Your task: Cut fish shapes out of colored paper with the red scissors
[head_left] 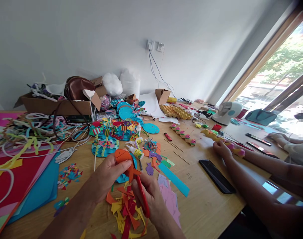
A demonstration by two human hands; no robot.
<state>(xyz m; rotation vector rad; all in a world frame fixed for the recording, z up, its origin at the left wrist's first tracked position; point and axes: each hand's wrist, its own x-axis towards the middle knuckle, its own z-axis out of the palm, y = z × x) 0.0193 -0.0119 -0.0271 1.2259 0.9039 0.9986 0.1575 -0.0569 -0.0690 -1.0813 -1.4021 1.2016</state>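
My left hand [107, 177] pinches an orange paper fish [125, 159] by its body, above the wooden table [208, 212]. My right hand [151, 199] is closed on red-handled scissors [143, 192], whose blades meet the fish's tail. Under both hands lies a heap of red, orange and yellow paper scraps [126, 212]. A white glue bottle [136, 152] lies just beyond the fish.
Another person's arms [253, 172] reach in from the right, holding a yellow and pink piece; a black phone [217, 176] lies by them. Blue fish-decorated discs [105, 146], coloured sheets [24, 179], foam strips, a cardboard box [59, 104] and a small white fan [226, 113] crowd the table.
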